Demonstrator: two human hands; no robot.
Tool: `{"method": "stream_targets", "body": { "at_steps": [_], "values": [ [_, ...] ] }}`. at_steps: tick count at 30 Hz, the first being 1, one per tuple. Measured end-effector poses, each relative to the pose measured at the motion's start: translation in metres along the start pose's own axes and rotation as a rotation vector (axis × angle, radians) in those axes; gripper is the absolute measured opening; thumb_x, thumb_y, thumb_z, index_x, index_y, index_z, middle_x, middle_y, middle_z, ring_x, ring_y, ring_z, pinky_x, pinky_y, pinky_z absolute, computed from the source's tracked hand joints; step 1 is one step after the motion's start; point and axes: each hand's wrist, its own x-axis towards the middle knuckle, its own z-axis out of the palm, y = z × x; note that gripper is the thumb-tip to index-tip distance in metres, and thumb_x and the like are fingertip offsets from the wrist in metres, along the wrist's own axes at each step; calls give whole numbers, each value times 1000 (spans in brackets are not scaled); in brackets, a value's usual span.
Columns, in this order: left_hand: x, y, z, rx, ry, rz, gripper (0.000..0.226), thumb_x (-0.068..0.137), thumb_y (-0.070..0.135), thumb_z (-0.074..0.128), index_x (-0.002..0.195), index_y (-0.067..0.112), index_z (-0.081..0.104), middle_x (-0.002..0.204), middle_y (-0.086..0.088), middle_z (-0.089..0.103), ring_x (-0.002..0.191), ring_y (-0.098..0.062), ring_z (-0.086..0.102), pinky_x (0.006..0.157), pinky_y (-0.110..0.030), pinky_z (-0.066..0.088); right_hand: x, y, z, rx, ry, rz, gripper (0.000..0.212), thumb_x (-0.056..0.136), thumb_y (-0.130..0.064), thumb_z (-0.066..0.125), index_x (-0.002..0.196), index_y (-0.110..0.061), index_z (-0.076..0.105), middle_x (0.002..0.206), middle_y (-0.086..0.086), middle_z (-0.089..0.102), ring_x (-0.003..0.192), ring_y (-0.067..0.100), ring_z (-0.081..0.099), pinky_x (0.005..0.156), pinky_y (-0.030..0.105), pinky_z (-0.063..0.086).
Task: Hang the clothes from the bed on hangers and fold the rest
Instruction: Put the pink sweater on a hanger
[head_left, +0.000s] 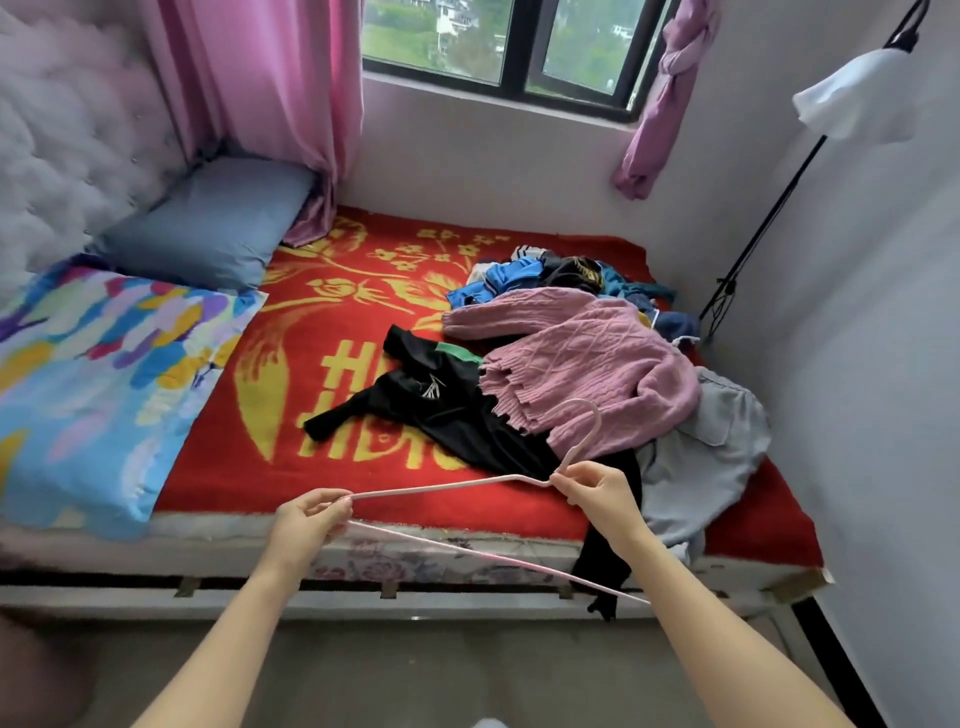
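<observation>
One pink hanger (447, 486), left hand (311, 517) pinching its corner, right hand (597, 493) its neck, one pink sweater (587, 374)

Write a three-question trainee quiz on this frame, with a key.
1. True or false: the hanger already carries a garment.
2. What partly covers the black top on the bed? A) pink sweater B) striped towel C) open book
3. Which hand holds the hanger just below its hook: the left hand or the right hand?
Key: 1 false; 2 A; 3 right hand.
</observation>
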Motion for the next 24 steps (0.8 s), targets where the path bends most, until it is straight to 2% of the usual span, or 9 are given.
{"method": "stream_targets", "body": {
  "at_steps": [5, 8, 10, 13, 15, 17, 19, 21, 24],
  "values": [
    [60, 11, 53, -48, 113, 13, 7, 88, 5, 61, 89, 8, 68, 77, -9, 66, 70, -19, 60, 63, -24, 50, 73, 12, -14, -21, 0, -16, 10, 85, -8, 65, 77, -12, 71, 65, -5, 64, 62, 8, 55, 68, 29, 45],
    [108, 14, 85, -51, 194, -8, 12, 88, 4, 61, 97, 1, 68, 81, -10, 65, 70, -19, 59, 64, -25, 52, 139, 23, -21, -76, -34, -31, 11, 86, -11, 65, 77, -14, 70, 65, 2, 64, 61, 13, 53, 65, 29, 42],
    [142, 20, 108, -14, 266, -28, 20, 89, 4, 60, 107, -3, 64, 83, -11, 63, 69, -21, 58, 67, -31, 49, 189, 29, -21, -121, -63, -31, 8, 86, -13, 64, 81, -13, 70, 76, 7, 68, 71, 16, 58, 71, 27, 42],
    [192, 32, 147, 158, 343, -113, 41, 91, 10, 59, 130, 4, 51, 115, -19, 57, 98, -38, 58, 83, -42, 46, 264, 44, -27, -305, -172, 38, 25, 90, -20, 59, 105, -2, 67, 103, 13, 64, 101, 21, 57, 86, 29, 40],
    [220, 37, 177, 275, 338, -158, 48, 90, 13, 59, 135, 6, 46, 131, -21, 48, 114, -39, 52, 95, -43, 44, 305, 59, -39, -372, -220, 172, 25, 92, -21, 54, 75, -3, 60, 80, 11, 55, 88, 23, 50, 74, 30, 35],
    [244, 40, 208, 312, 303, -178, 45, 89, 12, 59, 132, 5, 48, 128, -21, 50, 108, -38, 54, 93, -44, 45, 337, 80, -55, -415, -222, 263, 38, 92, -20, 51, 56, -8, 42, 65, 12, 44, 75, 22, 43, 63, 32, 25],
    [254, 45, 229, 321, 265, -190, 41, 88, 10, 58, 129, 6, 51, 120, -17, 52, 99, -40, 57, 85, -42, 47, 351, 95, -72, -450, -229, 333, 33, 92, -19, 50, 66, 0, 53, 76, 21, 52, 79, 25, 50, 65, 34, 30],
    [264, 48, 251, 355, 214, -198, 39, 88, 9, 57, 126, 5, 53, 122, -20, 52, 102, -41, 57, 89, -44, 46, 364, 112, -92, -452, -189, 379, 29, 92, -19, 50, 81, 4, 63, 92, 22, 62, 90, 27, 57, 77, 33, 40],
    [286, 50, 292, 404, 135, -226, 35, 89, 7, 56, 124, 3, 54, 122, -22, 54, 105, -41, 57, 96, -47, 44, 384, 149, -126, -465, -123, 489, 34, 91, -19, 50, 58, -13, 50, 91, 19, 59, 85, 24, 50, 83, 33, 42]
  ]
}}
